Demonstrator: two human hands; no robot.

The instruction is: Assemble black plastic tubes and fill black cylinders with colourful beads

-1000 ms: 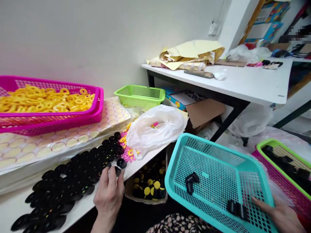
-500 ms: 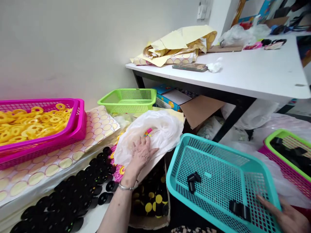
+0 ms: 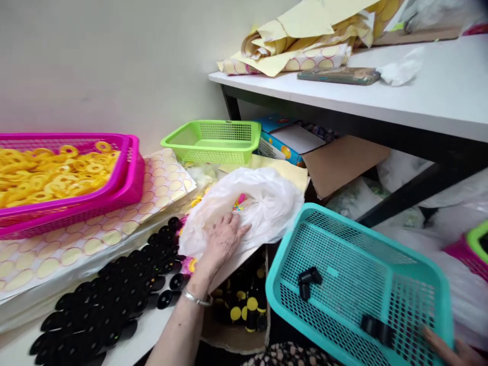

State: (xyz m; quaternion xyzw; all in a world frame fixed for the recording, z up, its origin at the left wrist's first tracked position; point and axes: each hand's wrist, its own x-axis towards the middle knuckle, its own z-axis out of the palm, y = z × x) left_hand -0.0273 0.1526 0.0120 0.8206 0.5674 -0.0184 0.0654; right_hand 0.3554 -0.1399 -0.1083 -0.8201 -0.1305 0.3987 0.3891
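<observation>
My left hand [image 3: 224, 236] lies on the near edge of a white plastic bag [image 3: 267, 190], its fingers loosely spread and holding nothing. Small coloured beads [image 3: 240, 202] show in the bag's opening, just beyond my fingertips. At the lower right, my right hand [image 3: 446, 348] grips the near right rim of a turquoise basket [image 3: 335, 249]; its palm is partly cut off by the frame. A few short black tubes [image 3: 375, 329] lie in this basket. Left of my left forearm, many black cups [image 3: 114, 292] stand packed together on a white surface.
A pink basket [image 3: 131, 178] of yellow rings [image 3: 64, 173] stands at left on a sheet of circles [image 3: 163, 183]. Behind the bag is a green basket [image 3: 213, 152]. A box [image 3: 263, 305] of black and yellow pieces sits below my forearm. A white table [image 3: 381, 104] overhangs at right.
The view has shifted, with the table now nearer and larger. My left hand stays on the bag, slightly lower against the beads. My right hand stays at the turquoise basket's rim.
</observation>
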